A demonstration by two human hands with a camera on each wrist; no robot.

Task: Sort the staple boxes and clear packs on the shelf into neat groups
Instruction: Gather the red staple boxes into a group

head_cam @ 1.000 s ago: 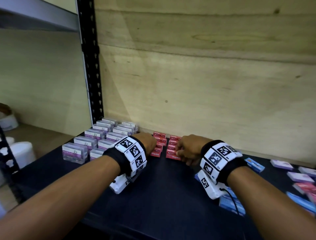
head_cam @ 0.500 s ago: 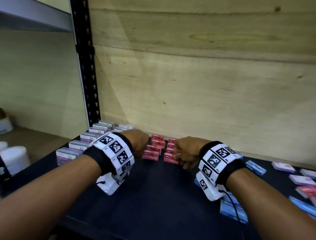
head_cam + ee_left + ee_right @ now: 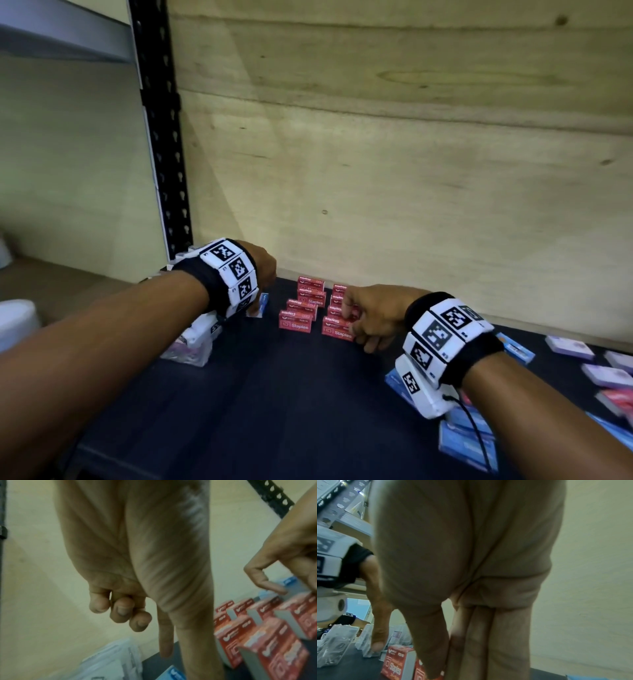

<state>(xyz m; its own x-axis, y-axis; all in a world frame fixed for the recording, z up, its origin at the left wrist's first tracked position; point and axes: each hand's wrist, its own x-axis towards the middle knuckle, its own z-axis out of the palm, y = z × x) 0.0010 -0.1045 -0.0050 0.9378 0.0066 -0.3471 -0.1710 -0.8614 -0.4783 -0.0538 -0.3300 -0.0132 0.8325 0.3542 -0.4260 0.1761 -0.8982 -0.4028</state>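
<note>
Nearest the person, blue staple boxes [image 3: 467,442] lie flat and loosely overlapped on the dark shelf [image 3: 291,394] under the right forearm, with pale lilac and pink boxes [image 3: 570,346] scattered well apart at the far right. Further in, the red staple boxes [image 3: 299,320] stand in two short columns, glossy cardboard printed "Staples". The right hand [image 3: 371,317] rests against the right-hand column; the head view shows only its knuckles, while the right wrist view shows the fingers [image 3: 501,642] long and straight, pressed down beside the thumb onto the red box tops, gripping nothing. The left hand [image 3: 262,270] hangs to the left of the red group, above one blue box [image 3: 263,303]; the left wrist view alone reveals three fingers [image 3: 120,609] loosely curled and the forefinger pointing down, with nothing held. Only the right wrist view makes out the clear packs [image 3: 335,641], ribbed transparent plastic cases left of the red boxes. Behind everything rises a pale, grainy plywood back panel [image 3: 411,171] and a perforated black upright [image 3: 161,130].
</note>
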